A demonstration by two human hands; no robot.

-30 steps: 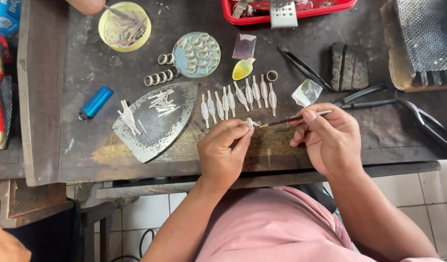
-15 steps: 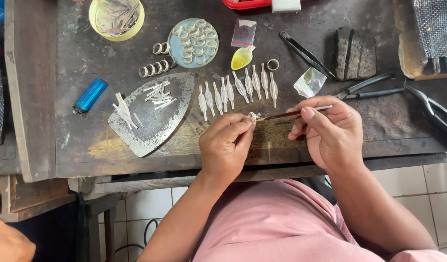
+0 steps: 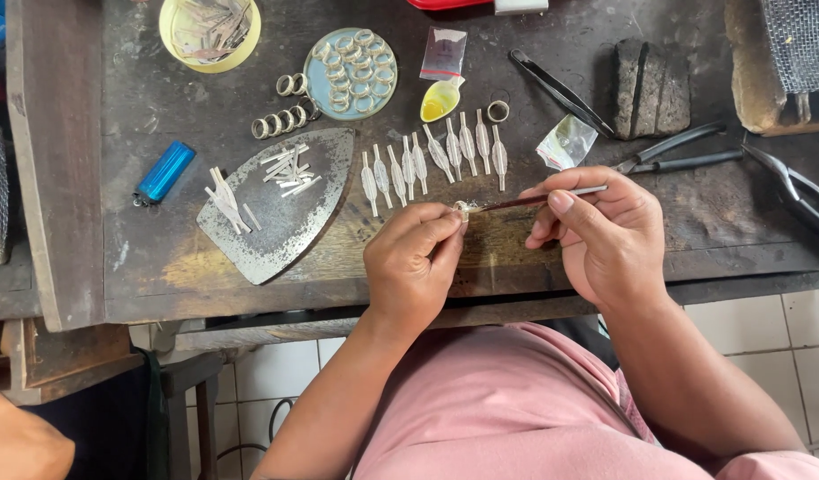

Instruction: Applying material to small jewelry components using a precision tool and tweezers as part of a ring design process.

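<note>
in the head view we look straight down on a dark, worn wooden surface (image 3: 605,53) with both of our hands at its near edge. our left hand (image 3: 416,267) has its fingers curled in, thumb and forefinger pressed together on a small silvery piece (image 3: 462,210) held just above the wood. our right hand (image 3: 605,236) is closed around a thin brush-like tool (image 3: 538,199) with a reddish shaft, gripped like a pen, and its tip touches the small piece from the right.

just beyond our fingers lies a row of flat leaf-shaped silver pieces (image 3: 436,160), side by side and a little tilted. to the left of them sits an iron-shaped metal plate (image 3: 281,209) carrying short silver strips. a blue lighter (image 3: 164,172) lies further left. behind the plate we see loose silver rings (image 3: 285,111) beside a round blue-green dish (image 3: 350,73) filled with more rings, and a yellow bowl (image 3: 210,31) of metal scraps at the far left. a small yellow spoon-shaped dish (image 3: 440,100) and a little clear bag (image 3: 443,53) sit behind the row. to the right lie black tweezers (image 3: 561,92), a crumpled clear packet (image 3: 565,142), a dark grooved block (image 3: 651,87) and pliers (image 3: 787,182) near the right edge. a pink shirt (image 3: 516,409) fills the bottom.
</note>
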